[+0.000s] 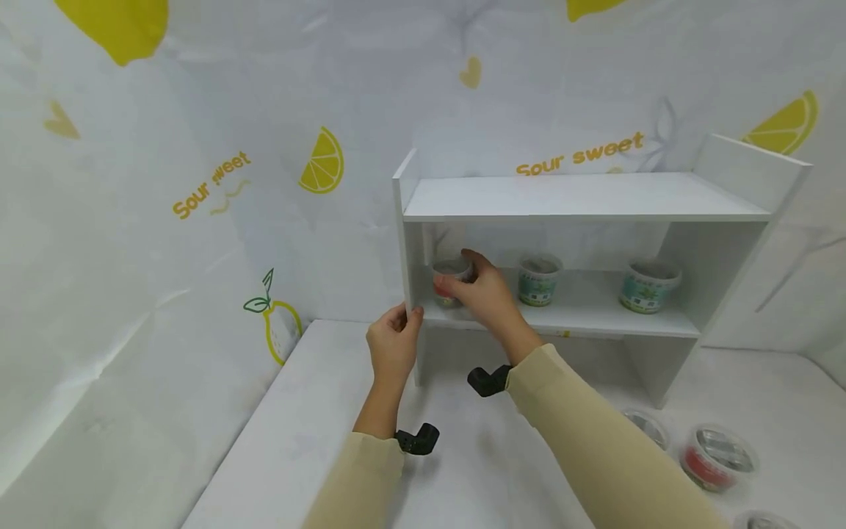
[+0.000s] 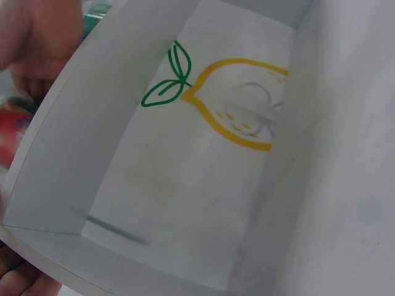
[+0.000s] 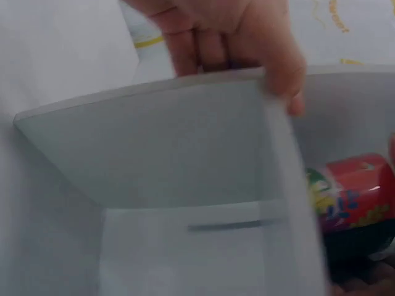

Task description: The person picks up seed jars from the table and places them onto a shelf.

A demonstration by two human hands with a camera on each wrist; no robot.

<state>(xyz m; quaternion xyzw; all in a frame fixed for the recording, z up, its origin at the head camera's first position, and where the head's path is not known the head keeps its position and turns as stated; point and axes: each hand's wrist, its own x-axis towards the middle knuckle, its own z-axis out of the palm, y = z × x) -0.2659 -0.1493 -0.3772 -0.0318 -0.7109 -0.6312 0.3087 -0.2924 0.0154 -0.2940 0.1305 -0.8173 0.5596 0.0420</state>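
Observation:
At the left end of the middle board of a white shelf unit (image 1: 588,197), my right hand (image 1: 489,297) holds a clear plastic tub with a red label (image 1: 445,295). The thumb is on its near side and the fingers reach behind it. My left hand (image 1: 391,342) grips the front edge of the left side panel (image 1: 413,268). In the right wrist view the left hand (image 3: 228,28) bends over that panel edge, with the red-labelled tub (image 3: 358,191) beyond it. Part of the tub (image 2: 11,129) also shows in the left wrist view, below the right hand (image 2: 43,37).
Two green-labelled tubs, one mid-shelf (image 1: 538,283) and one near the right panel (image 1: 650,286), share the board. On the white table (image 1: 297,441) at lower right stand a red-labelled tub (image 1: 717,459) and two partly visible tubs. A lemon-printed sheet (image 1: 231,110) hangs behind.

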